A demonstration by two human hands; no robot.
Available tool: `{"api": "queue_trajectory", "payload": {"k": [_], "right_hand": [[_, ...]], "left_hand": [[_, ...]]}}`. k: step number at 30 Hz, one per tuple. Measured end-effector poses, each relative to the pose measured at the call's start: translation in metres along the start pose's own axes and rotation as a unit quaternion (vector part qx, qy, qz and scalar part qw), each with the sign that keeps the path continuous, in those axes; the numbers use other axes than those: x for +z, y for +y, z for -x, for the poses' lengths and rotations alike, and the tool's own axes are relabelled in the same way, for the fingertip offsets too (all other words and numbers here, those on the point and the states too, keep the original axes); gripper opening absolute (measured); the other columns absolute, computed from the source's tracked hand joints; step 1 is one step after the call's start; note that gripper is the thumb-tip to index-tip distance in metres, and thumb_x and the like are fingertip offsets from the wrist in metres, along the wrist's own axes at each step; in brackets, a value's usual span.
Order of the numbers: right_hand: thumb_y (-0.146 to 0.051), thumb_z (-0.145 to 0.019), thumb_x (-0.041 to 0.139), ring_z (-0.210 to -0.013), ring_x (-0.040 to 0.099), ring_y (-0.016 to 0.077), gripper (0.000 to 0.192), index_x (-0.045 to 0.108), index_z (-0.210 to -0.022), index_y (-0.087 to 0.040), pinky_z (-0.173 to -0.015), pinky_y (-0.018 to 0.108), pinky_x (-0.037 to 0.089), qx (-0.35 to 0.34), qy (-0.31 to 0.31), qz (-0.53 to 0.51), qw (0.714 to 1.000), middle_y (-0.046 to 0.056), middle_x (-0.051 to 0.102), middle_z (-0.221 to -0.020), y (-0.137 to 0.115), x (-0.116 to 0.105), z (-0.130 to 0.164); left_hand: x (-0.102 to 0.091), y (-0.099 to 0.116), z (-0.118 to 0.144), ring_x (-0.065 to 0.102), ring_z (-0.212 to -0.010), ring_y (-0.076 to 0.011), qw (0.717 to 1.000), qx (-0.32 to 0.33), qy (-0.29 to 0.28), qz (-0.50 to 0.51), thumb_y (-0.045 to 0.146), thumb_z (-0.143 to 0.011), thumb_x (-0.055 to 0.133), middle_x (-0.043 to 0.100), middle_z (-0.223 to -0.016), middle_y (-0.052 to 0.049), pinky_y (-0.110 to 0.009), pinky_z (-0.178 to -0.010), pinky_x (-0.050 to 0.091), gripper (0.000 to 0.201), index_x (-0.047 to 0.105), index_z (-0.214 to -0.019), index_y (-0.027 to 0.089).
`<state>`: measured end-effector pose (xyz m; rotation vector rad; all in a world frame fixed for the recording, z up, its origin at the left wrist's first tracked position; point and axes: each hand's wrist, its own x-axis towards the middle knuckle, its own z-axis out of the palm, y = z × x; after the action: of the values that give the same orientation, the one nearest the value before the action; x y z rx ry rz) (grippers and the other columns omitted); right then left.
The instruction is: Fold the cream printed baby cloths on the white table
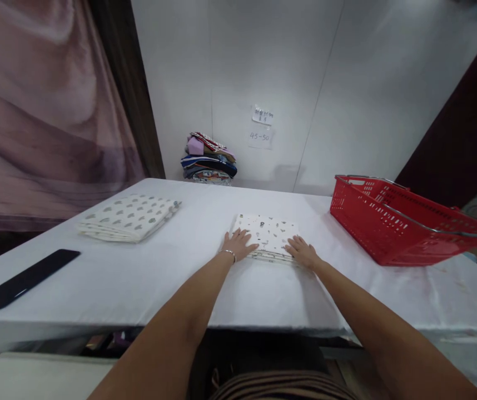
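A small folded white cloth with dark little prints (268, 232) lies flat in the middle of the white table (147, 278). My left hand (238, 244) rests palm down on its near left corner, fingers spread; a bracelet circles that wrist. My right hand (302, 250) presses flat on the near right corner, fingers apart. Neither hand grips the cloth.
A second folded cloth with grey leaf prints (129, 218) lies at the left. A long black flat object (25, 278) sits near the left edge. A red plastic basket (405, 228) stands on the right. A pile of folded fabrics (209, 160) leans against the back wall under paper notes (261, 126).
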<state>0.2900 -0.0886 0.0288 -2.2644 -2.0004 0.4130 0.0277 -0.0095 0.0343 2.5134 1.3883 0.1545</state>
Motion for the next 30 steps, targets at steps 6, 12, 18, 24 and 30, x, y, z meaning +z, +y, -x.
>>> {"api": "queue_trajectory", "payload": {"k": [6,12,18,24,30], "right_hand": [[-0.058,-0.091,0.02,-0.14,0.008,0.0222,0.063,0.024,-0.144,-0.025,-0.111,0.048,0.006,-0.091,0.038,0.069,0.993,0.004,0.017,-0.152,-0.004,0.008,0.014],[-0.061,-0.09,0.019,-0.14,0.011,0.0235,0.065,0.022,-0.145,-0.025,-0.111,0.05,0.01,-0.092,0.017,0.062,0.994,0.005,0.019,-0.151,-0.003,0.008,0.02],[-0.056,-0.091,0.026,-0.139,0.014,0.0234,0.062,0.027,-0.144,-0.023,-0.111,0.049,0.009,-0.169,0.094,0.104,0.976,0.005,0.021,-0.151,-0.001,0.014,0.029],[-0.05,-0.092,0.032,-0.136,0.026,0.0219,0.057,0.031,-0.142,-0.022,-0.11,0.046,0.019,-0.211,0.119,0.102,0.965,0.008,0.029,-0.148,0.011,0.032,0.028],[-0.044,-0.092,0.034,-0.137,0.022,0.0237,0.055,0.028,-0.143,-0.024,-0.11,0.049,0.018,-0.209,0.133,0.113,0.962,0.007,0.026,-0.149,0.008,0.03,0.029]], "left_hand": [[0.007,-0.011,0.02,0.014,-0.14,-0.025,0.993,0.062,0.075,-0.06,0.064,-0.085,0.029,0.026,-0.15,-0.005,-0.053,-0.112,0.004,0.066,0.036,-0.139,0.026],[0.012,-0.017,0.026,0.019,-0.138,-0.0255,0.994,0.072,0.06,-0.062,0.06,-0.086,0.035,0.03,-0.148,-0.005,-0.053,-0.111,0.013,0.061,0.037,-0.137,0.027],[0.015,-0.019,0.035,0.023,-0.137,-0.0235,0.978,0.136,0.119,-0.099,0.046,-0.086,0.045,0.032,-0.147,-0.004,-0.05,-0.113,0.01,0.055,0.037,-0.137,0.026],[0.024,-0.028,0.038,0.032,-0.133,-0.0201,0.98,0.13,0.113,-0.095,0.024,-0.091,0.04,0.041,-0.142,-0.001,-0.05,-0.11,0.02,0.044,0.039,-0.134,0.03],[0.025,-0.03,0.035,0.033,-0.133,-0.0198,0.977,0.14,0.122,-0.102,0.022,-0.09,0.041,0.043,-0.141,-0.001,-0.049,-0.11,0.023,0.044,0.041,-0.133,0.032]]}}
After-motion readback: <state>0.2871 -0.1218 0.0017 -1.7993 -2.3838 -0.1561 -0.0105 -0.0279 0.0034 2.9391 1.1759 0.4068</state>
